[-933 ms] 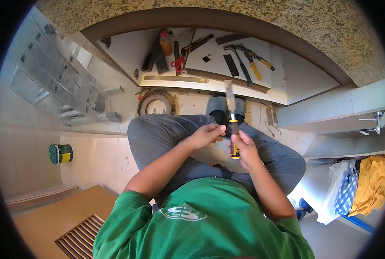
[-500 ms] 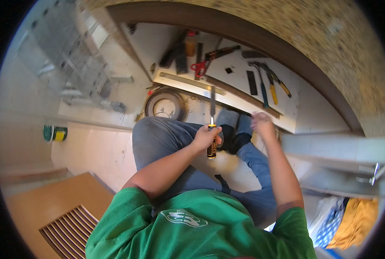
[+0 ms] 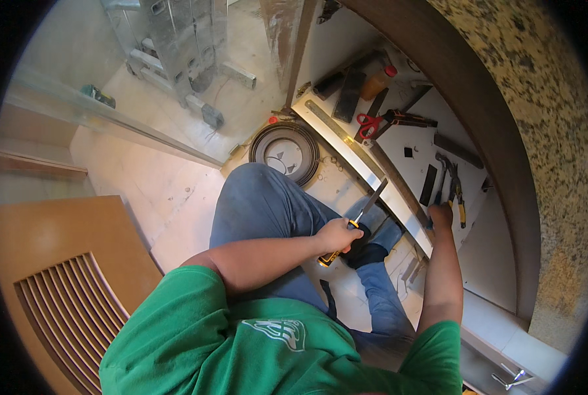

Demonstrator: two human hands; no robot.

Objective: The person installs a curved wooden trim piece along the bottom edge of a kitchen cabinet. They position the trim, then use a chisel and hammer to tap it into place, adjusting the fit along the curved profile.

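My left hand [image 3: 338, 237] is closed around the black and yellow handle of a chisel [image 3: 375, 195], whose flat blade points up and to the right above my shins. Inside the low cabinet, my right hand [image 3: 441, 214] is closed at the handle of a hammer [image 3: 441, 176], covering much of it. Right beside that hand lies a yellow-and-black-handled tool [image 3: 460, 197] with a dark metal head. A black strip [image 3: 428, 184] lies just left of the hammer.
The white cabinet floor also bears red-handled scissors [image 3: 368, 125], a red-capped bottle [image 3: 379, 82] and dark bars. A coil of edging strip [image 3: 284, 153] lies by my knee. An aluminium ladder [image 3: 175, 46] stands behind, a slatted wooden door [image 3: 50, 230] lies left, and a granite counter edge [image 3: 537, 131] overhangs right.
My right hand has moved from above my foot into the cabinet onto the hammer. The chisel has tilted from upright to rightward. My view has turned toward the right.
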